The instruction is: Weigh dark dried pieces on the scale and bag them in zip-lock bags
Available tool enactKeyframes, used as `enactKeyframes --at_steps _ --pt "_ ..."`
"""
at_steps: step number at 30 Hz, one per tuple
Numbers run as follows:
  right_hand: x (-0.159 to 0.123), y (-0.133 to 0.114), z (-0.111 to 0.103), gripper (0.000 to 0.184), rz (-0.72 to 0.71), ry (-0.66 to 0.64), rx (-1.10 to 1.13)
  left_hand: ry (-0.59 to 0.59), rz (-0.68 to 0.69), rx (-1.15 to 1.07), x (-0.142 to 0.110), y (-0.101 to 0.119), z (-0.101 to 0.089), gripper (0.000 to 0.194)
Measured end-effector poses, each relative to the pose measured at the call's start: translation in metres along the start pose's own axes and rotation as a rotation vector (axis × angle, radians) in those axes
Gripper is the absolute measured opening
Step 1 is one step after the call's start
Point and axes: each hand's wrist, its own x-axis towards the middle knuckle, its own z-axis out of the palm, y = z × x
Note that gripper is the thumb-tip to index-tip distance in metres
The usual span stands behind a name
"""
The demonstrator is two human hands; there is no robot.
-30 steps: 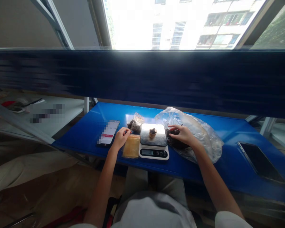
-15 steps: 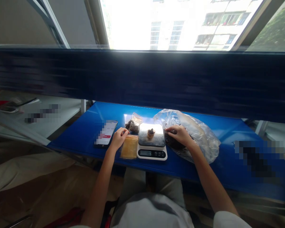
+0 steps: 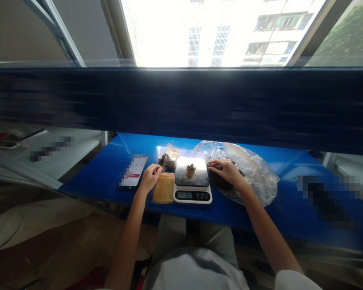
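Note:
A white kitchen scale (image 3: 192,195) stands mid-table, its display seeming to read 10.0. On its metal plate sits a small light-brown cup (image 3: 190,173) with dark pieces heaped in it. To the right, my right hand (image 3: 225,172) reaches over dark pieces (image 3: 219,182) lying on a clear plastic bag (image 3: 257,177). Its fingertips are pinched near the scale's edge; whatever is between them is too small to make out. My left hand (image 3: 150,177) rests with curled fingers beside a stack of yellowish zip bags (image 3: 163,188), nothing visible in it.
A phone (image 3: 134,171) with a running timer lies on the left. Behind the zip bags is a small filled zip bag (image 3: 169,159) with dark contents. A dark blue panel (image 3: 181,104) crosses above the blue table (image 3: 103,169). A white shelf (image 3: 78,149) is at left.
The view has shifted slightly. Both hands keep nearly the same places and poses, and the cup remains on the scale.

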Motion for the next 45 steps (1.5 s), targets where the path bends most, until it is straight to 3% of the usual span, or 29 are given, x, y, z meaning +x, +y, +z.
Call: enactKeyframes --at_steps 11,22,39,45 --pt "-0.001 -0.003 -0.003 0.023 -0.045 -0.016 0.126 -0.003 -0.012 0.005 0.000 0.001 -0.001 0.025" --pt "-0.001 -0.006 -0.001 0.032 -0.002 -0.059 0.085 0.009 0.007 0.005 -0.001 -0.001 0.000 0.025" --pt "0.000 0.005 0.006 0.035 -0.030 0.048 0.298 -0.002 -0.016 -0.050 0.000 -0.007 0.000 0.023" --pt "0.002 0.003 0.007 0.033 -0.059 0.116 0.268 -0.001 -0.017 -0.026 0.000 -0.005 -0.001 0.024"
